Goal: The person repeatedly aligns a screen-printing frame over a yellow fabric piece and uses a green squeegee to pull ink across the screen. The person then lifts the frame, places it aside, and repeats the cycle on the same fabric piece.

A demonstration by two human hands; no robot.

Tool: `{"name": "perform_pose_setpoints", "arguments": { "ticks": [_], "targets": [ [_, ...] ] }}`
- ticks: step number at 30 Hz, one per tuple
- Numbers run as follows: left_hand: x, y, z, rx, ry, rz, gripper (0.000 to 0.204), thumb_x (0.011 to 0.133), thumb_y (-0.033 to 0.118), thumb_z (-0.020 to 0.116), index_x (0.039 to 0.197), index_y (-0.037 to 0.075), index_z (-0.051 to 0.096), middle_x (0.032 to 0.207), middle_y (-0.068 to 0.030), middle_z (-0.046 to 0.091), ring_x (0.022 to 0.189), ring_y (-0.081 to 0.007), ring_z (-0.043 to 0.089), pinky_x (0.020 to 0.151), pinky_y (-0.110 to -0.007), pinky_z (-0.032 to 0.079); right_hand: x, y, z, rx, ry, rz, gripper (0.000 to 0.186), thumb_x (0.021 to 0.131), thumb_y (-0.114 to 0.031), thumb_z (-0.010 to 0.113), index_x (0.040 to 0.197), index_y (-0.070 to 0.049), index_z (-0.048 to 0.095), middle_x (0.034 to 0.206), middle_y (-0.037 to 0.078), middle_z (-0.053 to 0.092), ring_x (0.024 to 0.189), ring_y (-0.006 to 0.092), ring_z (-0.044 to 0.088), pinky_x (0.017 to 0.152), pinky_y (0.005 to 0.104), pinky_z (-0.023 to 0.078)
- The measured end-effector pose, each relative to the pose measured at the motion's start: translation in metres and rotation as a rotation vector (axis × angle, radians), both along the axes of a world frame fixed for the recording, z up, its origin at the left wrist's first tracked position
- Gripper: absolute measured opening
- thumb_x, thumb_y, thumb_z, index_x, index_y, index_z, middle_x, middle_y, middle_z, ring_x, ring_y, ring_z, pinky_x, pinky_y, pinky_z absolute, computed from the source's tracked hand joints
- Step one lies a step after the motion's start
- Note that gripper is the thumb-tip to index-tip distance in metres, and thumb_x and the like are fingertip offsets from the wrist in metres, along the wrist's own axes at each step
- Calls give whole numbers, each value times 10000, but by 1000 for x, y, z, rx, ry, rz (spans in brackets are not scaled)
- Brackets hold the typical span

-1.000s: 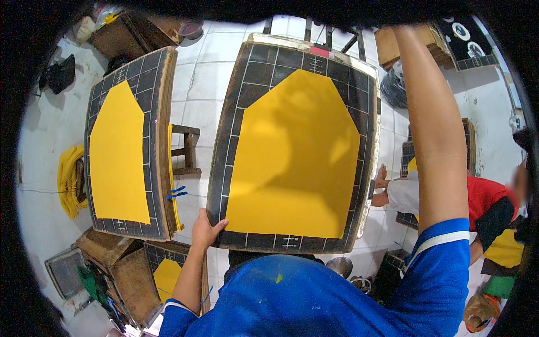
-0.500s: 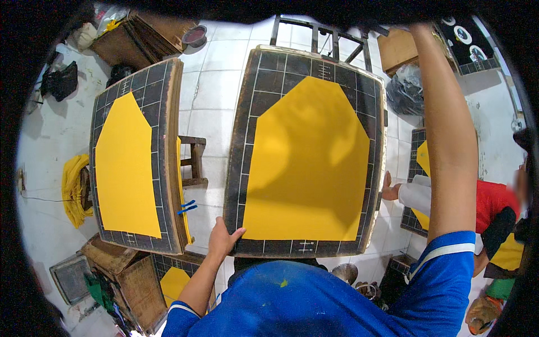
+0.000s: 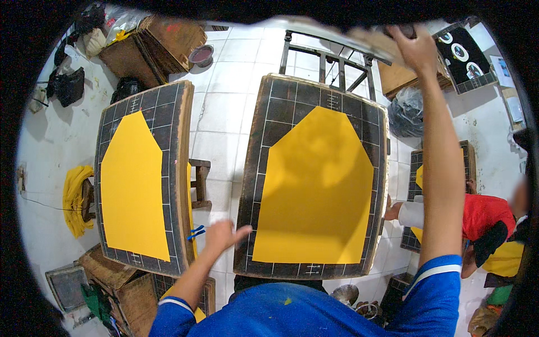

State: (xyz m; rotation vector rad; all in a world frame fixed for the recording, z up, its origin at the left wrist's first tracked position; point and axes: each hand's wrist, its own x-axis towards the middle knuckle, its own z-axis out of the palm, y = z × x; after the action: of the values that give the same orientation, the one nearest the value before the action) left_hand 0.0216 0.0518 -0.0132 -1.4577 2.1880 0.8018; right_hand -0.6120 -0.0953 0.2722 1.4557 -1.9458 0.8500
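In the head view, I am seeing the person's two hands working well apart. The left hand point(image 3: 220, 236) is hanging open beside the left edge of the nearer gridded board point(image 3: 281, 112), its thumb pointing across that edge; whether it is touching, I cannot tell. Half a second ago it was resting lower, at the board's near left corner, thumb on the edge.

The right hand point(image 3: 415, 53) is now showing at the top, where earlier it was being cut off by the dark border. Its fingers are curling near the end of a blurred flat piece point(image 3: 359, 42), which is newly coming into sight above a black metal stand point(image 3: 330, 67); I cannot tell whether they are gripping it.

The large yellow sheet point(image 3: 314, 208) is lying flat on the nearer board, partly in shadow, its cut corners facing away. Both boards are appearing lower than before. On the left board point(image 3: 168, 106), the second yellow sheet point(image 3: 132, 185) is lying unchanged. At far right, a co-worker in a red top point(image 3: 487, 212) is bending.
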Motion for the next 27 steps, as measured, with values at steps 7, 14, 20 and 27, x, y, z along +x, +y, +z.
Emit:
{"name": "perform_pose_setpoints", "arguments": {
  "ticks": [7, 14, 20, 27],
  "targets": [
    [-153, -184, 85, -140, 1638, 533, 497, 968, 297, 753, 1327, 8, 564, 1159, -113, 667, 1021, -175, 631, 898, -333, 519, 123, 93, -122, -9, 37, -20, 566, 765, -598, 842, 974, -87, 718, 971, 107, 701, 954, 350, 645, 847, 482, 480],
    [-149, -183, -46, 305, 906, 1348, 403, 883, 506, 777, 1047, 148, 693, 1072, -10, 662, 1092, -197, 583, 994, -437, 374, 114, 102, -253, 828, -233, 140, 332, 855, -179, 771, 1164, -108, 671, 1183, 92, 701, 1104, 344, 618, 886, 536, 442],
    [-163, -165, -77, 104, 875, 1273, 686, 921, 404, 808, 1347, -55, 527, 1335, -189, 614, 1274, -254, 538, 1097, -405, 413, 125, 130, -281, 827, -274, 164, 322, 849, -92, 750, 1157, -116, 659, 1159, 92, 701, 1112, 355, 603, 872, 540, 429],
    [-190, -141, -78, -58, 707, 1197, 567, 1044, 444, 648, 1336, -28, 529, 1297, -169, 637, 1199, -254, 580, 1053, -408, 451, 64, 43, -299, 687, -133, 168, 364, 838, -94, 758, 1196, -112, 694, 1071, 116, 739, 1092, 385, 634, 919, 558, 459]
  ]
}}
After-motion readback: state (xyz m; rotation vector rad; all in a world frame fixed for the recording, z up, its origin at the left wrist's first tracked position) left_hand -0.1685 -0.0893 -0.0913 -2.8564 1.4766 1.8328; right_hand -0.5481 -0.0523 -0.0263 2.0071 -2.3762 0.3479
